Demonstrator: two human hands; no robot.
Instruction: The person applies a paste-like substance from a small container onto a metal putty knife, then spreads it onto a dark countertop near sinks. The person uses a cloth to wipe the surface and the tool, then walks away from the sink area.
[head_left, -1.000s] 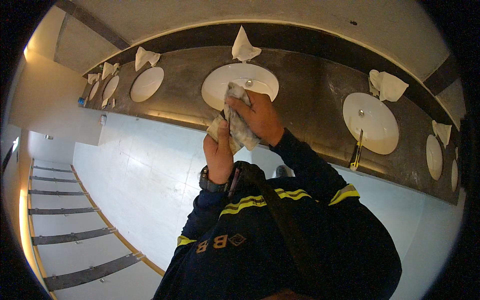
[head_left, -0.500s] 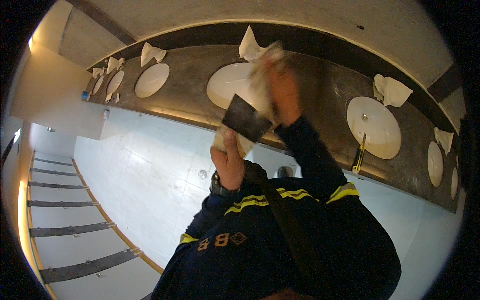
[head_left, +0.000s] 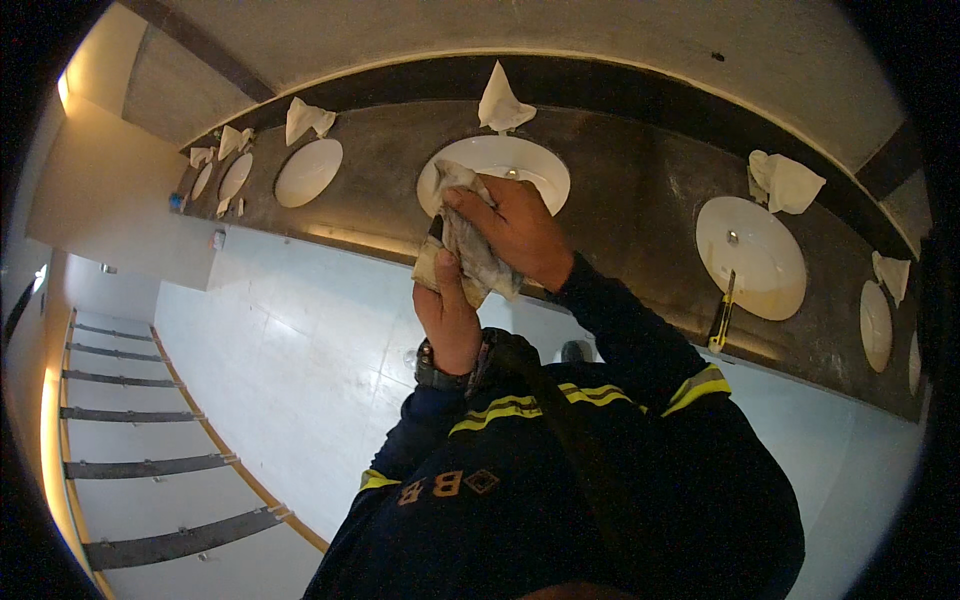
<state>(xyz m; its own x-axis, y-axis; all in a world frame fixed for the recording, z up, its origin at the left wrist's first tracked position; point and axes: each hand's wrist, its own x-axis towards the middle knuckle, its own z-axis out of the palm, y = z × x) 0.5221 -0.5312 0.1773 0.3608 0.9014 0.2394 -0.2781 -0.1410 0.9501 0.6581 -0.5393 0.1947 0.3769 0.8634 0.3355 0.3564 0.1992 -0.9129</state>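
Observation:
My left hand (head_left: 450,322) grips the lower edge of a flat piece (head_left: 428,262), its thumb on top. What shows of the piece is a beige corner and a thin strip of dark face; I cannot make out its exact kind. My right hand (head_left: 528,228) is closed round a grey-stained white rag (head_left: 470,232) and presses it over the dark face, covering most of it. Both hands are above the front edge of the dark washbasin counter (head_left: 630,190), before a white oval basin (head_left: 548,170) that they partly hide.
A yellow and black box cutter (head_left: 720,322) lies across the counter's front edge, its tip over the right basin (head_left: 770,262). White cloth or paper covers (head_left: 503,105) stand behind the basins. Pale floor (head_left: 290,300) runs left toward several stall partitions (head_left: 150,468).
My right hand has come down and left from above the basin, bringing the rag onto the flat piece. The dark face, plainly visible before, is now mostly covered.

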